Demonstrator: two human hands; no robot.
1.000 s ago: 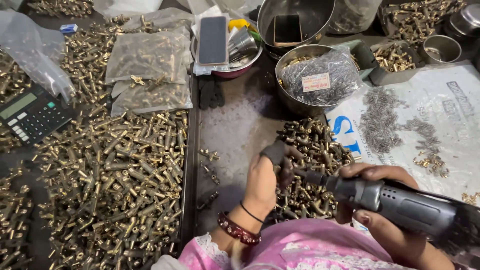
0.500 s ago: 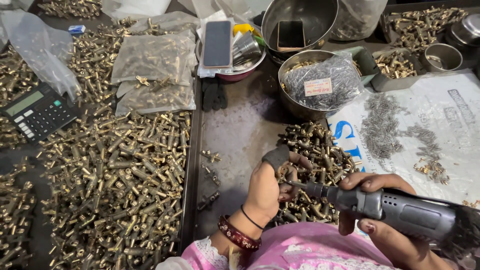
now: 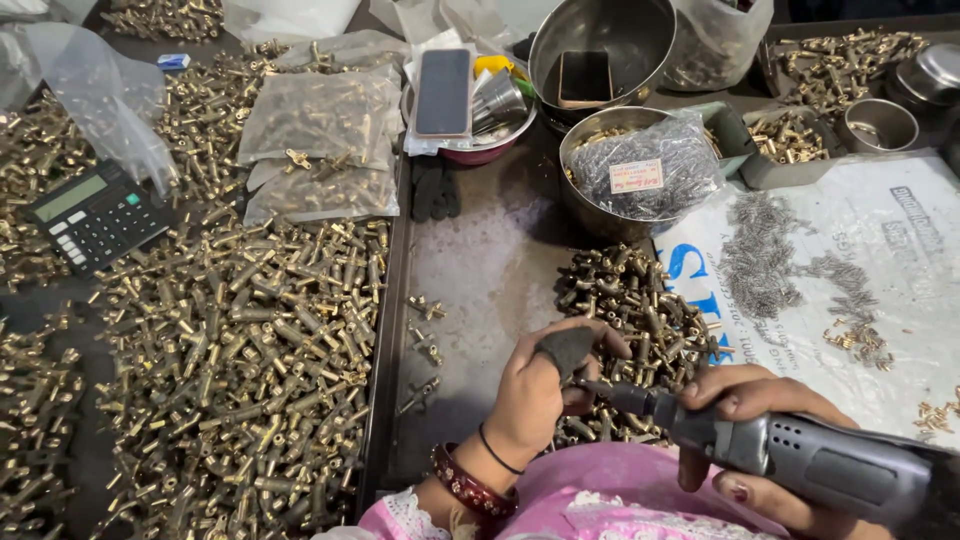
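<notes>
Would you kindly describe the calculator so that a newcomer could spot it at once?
Look to the big spread of brass fittings covering the left side of the table. Near its upper left edge, below a crumpled clear plastic bag, lies the calculator: the only flat black rectangle there, with a pale screen and rows of keys.

1. The left hand (image 3: 530, 395) wears a dark grey fingertip cover (image 3: 566, 350).
2. Its wrist carries a thin black band (image 3: 495, 452) and, just behind it, a dark red bangle (image 3: 468, 487).
3. A pink garment with white lace trim (image 3: 600, 500) lies beneath both hands.
4. The right hand (image 3: 745, 420) has dark-painted nails.
</notes>
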